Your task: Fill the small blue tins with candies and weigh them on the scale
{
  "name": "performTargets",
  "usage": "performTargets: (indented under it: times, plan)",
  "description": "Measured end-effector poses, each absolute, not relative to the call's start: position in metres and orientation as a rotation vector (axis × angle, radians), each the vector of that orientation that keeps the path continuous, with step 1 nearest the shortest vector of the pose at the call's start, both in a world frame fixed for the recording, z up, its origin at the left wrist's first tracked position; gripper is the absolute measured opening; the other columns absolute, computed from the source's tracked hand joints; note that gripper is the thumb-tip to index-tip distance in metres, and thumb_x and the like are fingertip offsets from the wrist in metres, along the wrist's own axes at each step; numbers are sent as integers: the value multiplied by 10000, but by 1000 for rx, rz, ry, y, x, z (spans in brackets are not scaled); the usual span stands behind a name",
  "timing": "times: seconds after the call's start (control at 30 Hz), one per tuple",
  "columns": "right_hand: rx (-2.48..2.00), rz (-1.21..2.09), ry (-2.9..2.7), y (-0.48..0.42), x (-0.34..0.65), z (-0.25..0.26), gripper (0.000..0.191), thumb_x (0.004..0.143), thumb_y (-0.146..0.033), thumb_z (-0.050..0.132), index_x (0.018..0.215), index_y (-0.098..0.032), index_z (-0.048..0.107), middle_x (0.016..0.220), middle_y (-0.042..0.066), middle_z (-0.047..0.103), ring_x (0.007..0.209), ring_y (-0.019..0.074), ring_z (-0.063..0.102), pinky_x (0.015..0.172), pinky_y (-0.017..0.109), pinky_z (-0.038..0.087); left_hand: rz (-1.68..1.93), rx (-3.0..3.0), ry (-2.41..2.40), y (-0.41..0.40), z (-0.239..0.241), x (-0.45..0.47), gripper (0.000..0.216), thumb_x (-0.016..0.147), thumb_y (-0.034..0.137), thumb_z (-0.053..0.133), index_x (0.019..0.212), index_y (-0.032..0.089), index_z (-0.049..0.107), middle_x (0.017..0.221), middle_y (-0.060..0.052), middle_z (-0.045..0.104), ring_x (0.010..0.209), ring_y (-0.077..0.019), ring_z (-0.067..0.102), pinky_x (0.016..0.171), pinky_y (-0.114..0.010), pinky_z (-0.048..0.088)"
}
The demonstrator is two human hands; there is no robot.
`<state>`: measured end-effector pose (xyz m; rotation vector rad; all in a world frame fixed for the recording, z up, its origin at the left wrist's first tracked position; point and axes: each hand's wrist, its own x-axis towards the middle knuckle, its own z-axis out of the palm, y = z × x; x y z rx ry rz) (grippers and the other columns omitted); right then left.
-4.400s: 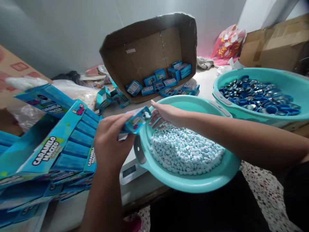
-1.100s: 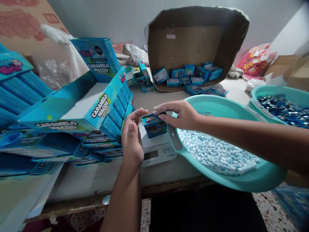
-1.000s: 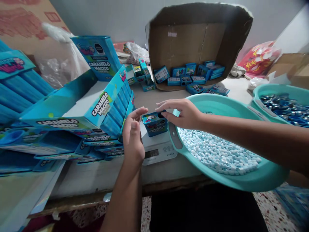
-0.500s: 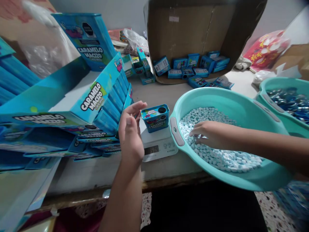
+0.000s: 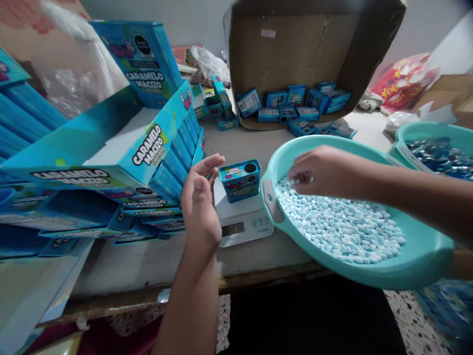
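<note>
A small blue candy tin [image 5: 239,179] with a round hole in its top stands on a white digital scale [image 5: 242,220]. My left hand [image 5: 200,203] hovers just left of the tin, fingers apart, holding nothing. My right hand [image 5: 322,170] is raised over the teal basin [image 5: 406,266] of small pale blue candies [image 5: 343,228], its fingertips pinched together on a few candies.
Flattened blue "Caramelo Macizo" display cartons [image 5: 111,162] are piled at the left. A tipped cardboard box [image 5: 303,59] at the back holds several small blue tins. A second teal basin [image 5: 436,153] with blue and silver caps sits at the right. The table's front edge is near.
My right hand left the tin's top, dipped into the candies in the basin, and has now lifted up pinching some. The left hand stayed beside the tin.
</note>
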<state>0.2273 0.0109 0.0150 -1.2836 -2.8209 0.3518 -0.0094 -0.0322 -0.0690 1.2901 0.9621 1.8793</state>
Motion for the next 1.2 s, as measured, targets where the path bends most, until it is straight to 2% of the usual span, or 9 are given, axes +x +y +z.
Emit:
performTargets:
  times: [0.17, 0.43, 0.67, 0.73, 0.83, 0.9, 0.97, 1.03, 1.2]
  plan:
    - [-1013, 337, -2717, 35, 190, 49, 119, 803, -167, 643, 843, -150, 754, 766, -11, 679, 659, 86, 573, 654, 235, 400, 1890, 1214, 944, -32, -68, -8, 491, 929, 654, 532, 1097, 227, 709, 1170, -69, 694, 1171, -218, 623, 1081, -355, 449]
    - [-1076, 393, -2839, 55, 161, 46, 193, 796, -124, 679, 949, -186, 780, 818, -10, 710, 715, 121, 620, 660, 264, 431, 1871, 1218, 933, -27, -72, -13, 476, 911, 643, 566, 1092, 231, 721, 1160, -73, 697, 1167, -219, 616, 1026, -331, 478]
    - [-1079, 66, -2842, 40, 167, 50, 367, 807, -83, 633, 1161, -118, 719, 1191, 103, 662, 1091, 215, 610, 933, 308, 455, 1881, 1199, 897, -32, -67, -11, 445, 922, 620, 572, 1096, 240, 723, 1163, -62, 696, 1173, -202, 613, 1069, -317, 451]
    - [-1167, -25, -2841, 35, 174, 53, 341, 822, -93, 586, 1136, -106, 716, 1166, 88, 649, 1083, 207, 606, 920, 306, 445, 1879, 1197, 930, -33, -66, -10, 466, 923, 642, 553, 1103, 242, 712, 1176, -62, 689, 1195, -211, 606, 1103, -340, 432]
    - [-1432, -91, -2912, 31, 196, 46, 246, 843, -174, 588, 1036, -125, 732, 1006, 67, 668, 893, 193, 621, 776, 315, 441, 1874, 1230, 954, -35, -66, -9, 465, 934, 638, 536, 1114, 243, 701, 1172, -58, 684, 1195, -210, 609, 1105, -350, 435]
    - [-1575, 64, -3007, 29, 216, 29, 242, 849, -299, 657, 1032, -166, 741, 946, 77, 690, 813, 225, 621, 711, 353, 445, 1875, 1241, 965, -35, -66, -9, 454, 948, 625, 521, 1119, 242, 695, 1176, -56, 678, 1201, -207, 608, 1105, -352, 435]
    - [-1575, 376, -3068, 25, 236, 6, 369, 835, -384, 712, 1151, -195, 720, 1073, 97, 703, 913, 275, 642, 763, 396, 471, 1866, 1239, 971, -36, -65, -9, 457, 957, 625, 505, 1120, 240, 688, 1183, -59, 671, 1217, -212, 603, 1106, -361, 437]
    - [-1512, 661, -3049, 18, 251, -16, 435, 832, -357, 732, 1238, -209, 682, 1219, 102, 670, 1039, 283, 635, 852, 401, 474, 1854, 1239, 965, -36, -65, -9, 461, 955, 630, 506, 1120, 237, 683, 1185, -64, 668, 1224, -220, 600, 1091, -363, 450]
    - [-1411, 873, -2955, -1, 262, -35, 200, 917, -310, 645, 1054, -187, 725, 1128, 99, 660, 961, 227, 619, 848, 349, 443, 1867, 1228, 958, -34, -66, -8, 463, 947, 630, 526, 1110, 233, 698, 1153, -65, 686, 1197, -214, 610, 1015, -329, 490]
